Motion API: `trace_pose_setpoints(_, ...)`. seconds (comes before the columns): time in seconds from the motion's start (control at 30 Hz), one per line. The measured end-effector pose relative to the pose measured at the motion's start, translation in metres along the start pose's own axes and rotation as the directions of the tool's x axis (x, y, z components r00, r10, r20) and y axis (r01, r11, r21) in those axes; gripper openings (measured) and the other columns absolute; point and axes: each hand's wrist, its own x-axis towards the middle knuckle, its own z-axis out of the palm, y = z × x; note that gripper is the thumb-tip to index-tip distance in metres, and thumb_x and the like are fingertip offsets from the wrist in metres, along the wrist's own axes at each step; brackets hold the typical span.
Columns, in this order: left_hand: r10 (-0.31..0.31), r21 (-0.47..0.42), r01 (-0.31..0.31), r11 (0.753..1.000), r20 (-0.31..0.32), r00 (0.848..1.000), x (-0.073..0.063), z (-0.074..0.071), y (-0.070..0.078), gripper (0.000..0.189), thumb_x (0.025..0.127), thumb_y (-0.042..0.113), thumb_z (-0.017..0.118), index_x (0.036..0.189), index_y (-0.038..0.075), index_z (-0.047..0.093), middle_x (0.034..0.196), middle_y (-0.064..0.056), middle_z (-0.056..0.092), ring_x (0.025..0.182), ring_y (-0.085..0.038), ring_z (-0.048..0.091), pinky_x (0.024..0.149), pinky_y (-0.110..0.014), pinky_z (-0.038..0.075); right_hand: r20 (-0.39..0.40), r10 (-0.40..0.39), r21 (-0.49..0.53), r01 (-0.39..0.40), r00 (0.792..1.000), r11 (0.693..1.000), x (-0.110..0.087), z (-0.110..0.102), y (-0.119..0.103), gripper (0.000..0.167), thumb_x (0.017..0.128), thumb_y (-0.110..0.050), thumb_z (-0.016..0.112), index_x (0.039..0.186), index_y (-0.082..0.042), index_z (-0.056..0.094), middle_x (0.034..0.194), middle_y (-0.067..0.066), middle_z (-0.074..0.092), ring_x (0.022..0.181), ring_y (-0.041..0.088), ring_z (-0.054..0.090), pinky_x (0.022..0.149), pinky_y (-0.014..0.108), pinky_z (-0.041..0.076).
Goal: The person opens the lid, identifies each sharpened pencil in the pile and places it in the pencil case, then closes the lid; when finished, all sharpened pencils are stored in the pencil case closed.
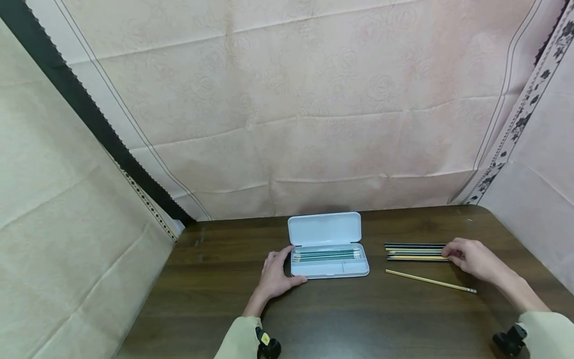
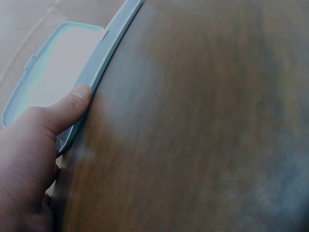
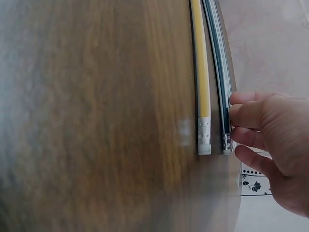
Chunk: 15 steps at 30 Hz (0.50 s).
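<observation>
A light-blue pencil case (image 1: 329, 270) lies with its lid raised on the wooden table, several green pencils (image 1: 326, 256) in its long compartment. My left hand (image 1: 274, 276) grips the case's left end, thumb along the front edge and forefinger at the back corner. In the left wrist view the thumb (image 2: 72, 104) presses the case's rim. To the right, my right hand (image 1: 471, 257) pinches at the eraser ends of a row of dark and yellow pencils (image 1: 412, 252); which pencil it holds is partly hidden. One loose yellow pencil (image 1: 430, 280) lies slantwise in front of the row.
The brown table (image 1: 332, 319) ends at a cloth-covered wall (image 1: 314, 124) behind the case. More cloth hangs at the left (image 1: 76, 224) and right (image 1: 538, 189). Dark wrist cameras sit on both sleeves. Small front compartments show in the case.
</observation>
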Motion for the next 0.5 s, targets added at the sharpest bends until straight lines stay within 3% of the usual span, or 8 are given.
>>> trace_pose_setpoints(0.3, 0.019, 0.002, -0.019, 1.000, -0.009, 1.000, 0.0006, -0.0001, -0.0009, 0.094, 0.074, 0.052, 0.085, 0.150, 0.015, 0.045, 0.136, -0.006, 0.054, 0.118, -0.027, 0.042, 0.095, -0.051, 0.039, 0.000, -0.043, -0.027, 0.043, 0.999, 0.999, 0.0038, 0.0003, 0.0009, 0.038, 0.067, 0.015, 0.081, 0.075, -0.019, 0.067, 0.077, -0.013, 0.058, 0.068, 0.002, 0.056, 0.057, 0.032, 0.048)
trace_pose_setpoints(0.5, -0.001, 0.000, 0.001, 1.000, 0.000, 1.000, 0.0022, -0.0003, -0.0001, 0.094, 0.074, 0.051, 0.086, 0.151, 0.017, 0.044, 0.136, -0.006, 0.054, 0.118, -0.026, 0.042, 0.095, -0.051, 0.039, 0.070, -0.015, -0.016, 0.016, 0.997, 1.000, 0.0049, -0.0038, 0.0010, 0.035, 0.070, 0.014, 0.079, 0.078, -0.018, 0.068, 0.078, -0.013, 0.058, 0.069, 0.003, 0.055, 0.058, 0.032, 0.048)
